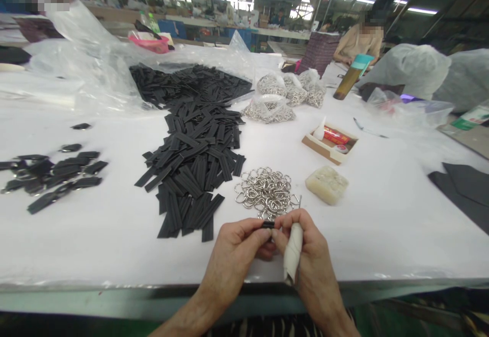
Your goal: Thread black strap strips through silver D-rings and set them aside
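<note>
My left hand (237, 248) and my right hand (305, 245) meet at the table's near edge, both pinching a small black strip (268, 224) between thumbs and fingertips. A white wrapped tool (293, 253) is also tucked in my right hand. Just beyond the hands lies a heap of silver D-rings (265, 190). A large pile of black strips (194, 163) spreads to the left of the rings.
Finished black pieces (49, 176) lie at far left. A pale yellowish block (326, 184), a small tray with glue tubes (330, 142), bags of rings (284, 95), clear plastic sheets and dark fabric (464, 189) sit around. Another person sits at the back right.
</note>
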`<action>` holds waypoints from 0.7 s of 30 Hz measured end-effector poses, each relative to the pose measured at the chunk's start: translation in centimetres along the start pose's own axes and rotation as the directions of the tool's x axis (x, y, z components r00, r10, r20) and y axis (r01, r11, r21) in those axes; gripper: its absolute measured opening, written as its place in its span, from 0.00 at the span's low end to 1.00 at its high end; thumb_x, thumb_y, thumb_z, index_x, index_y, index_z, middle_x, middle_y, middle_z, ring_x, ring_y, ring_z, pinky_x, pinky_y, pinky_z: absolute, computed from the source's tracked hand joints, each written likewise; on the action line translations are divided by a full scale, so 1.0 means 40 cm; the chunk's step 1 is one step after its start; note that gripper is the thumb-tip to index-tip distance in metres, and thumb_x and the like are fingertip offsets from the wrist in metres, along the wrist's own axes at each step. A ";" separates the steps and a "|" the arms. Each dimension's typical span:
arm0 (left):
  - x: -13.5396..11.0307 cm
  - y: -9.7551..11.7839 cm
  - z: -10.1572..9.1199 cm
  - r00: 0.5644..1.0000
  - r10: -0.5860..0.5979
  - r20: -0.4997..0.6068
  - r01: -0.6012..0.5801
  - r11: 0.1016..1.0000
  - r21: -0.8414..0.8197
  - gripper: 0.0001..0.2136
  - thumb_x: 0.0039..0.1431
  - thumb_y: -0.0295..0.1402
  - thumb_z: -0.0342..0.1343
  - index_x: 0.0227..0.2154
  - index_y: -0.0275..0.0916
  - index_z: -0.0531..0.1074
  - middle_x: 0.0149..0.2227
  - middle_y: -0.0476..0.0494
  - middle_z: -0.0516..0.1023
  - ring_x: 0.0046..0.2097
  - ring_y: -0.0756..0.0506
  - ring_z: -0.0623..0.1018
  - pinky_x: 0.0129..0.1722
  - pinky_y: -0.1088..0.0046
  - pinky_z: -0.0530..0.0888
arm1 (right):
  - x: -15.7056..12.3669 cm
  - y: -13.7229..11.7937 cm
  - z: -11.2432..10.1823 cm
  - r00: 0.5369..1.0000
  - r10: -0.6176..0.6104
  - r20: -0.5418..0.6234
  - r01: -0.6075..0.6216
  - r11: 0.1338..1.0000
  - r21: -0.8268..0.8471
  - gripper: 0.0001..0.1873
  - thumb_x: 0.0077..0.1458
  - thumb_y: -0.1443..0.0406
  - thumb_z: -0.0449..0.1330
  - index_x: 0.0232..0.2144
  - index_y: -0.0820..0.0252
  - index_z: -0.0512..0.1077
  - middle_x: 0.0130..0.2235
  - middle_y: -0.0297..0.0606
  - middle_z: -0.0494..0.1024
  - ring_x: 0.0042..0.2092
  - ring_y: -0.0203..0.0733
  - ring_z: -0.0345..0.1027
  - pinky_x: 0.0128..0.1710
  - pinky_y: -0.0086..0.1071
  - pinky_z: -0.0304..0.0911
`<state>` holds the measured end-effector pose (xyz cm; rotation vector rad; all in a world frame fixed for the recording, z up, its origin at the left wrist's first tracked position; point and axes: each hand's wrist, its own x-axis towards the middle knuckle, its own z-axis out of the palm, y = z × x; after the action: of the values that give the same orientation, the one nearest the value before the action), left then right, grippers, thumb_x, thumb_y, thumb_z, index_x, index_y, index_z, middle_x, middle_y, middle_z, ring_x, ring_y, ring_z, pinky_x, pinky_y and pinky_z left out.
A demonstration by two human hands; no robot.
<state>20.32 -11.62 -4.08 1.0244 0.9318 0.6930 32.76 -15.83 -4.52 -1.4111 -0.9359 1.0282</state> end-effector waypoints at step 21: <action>0.008 0.015 -0.012 0.995 -0.098 -0.029 0.092 0.984 -0.149 0.08 0.51 0.33 0.61 0.26 0.33 0.73 0.24 0.44 0.78 0.27 0.47 0.79 0.30 0.75 0.77 | 0.004 -0.002 0.004 0.998 -0.025 -0.050 0.027 0.999 0.040 0.09 0.51 0.62 0.63 0.27 0.58 0.65 0.30 0.32 0.71 0.27 0.33 0.62 0.24 0.23 0.60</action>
<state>19.98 -10.94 -3.74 0.8336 0.9405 0.6921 32.65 -15.63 -4.45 -1.3816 -0.8910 0.9838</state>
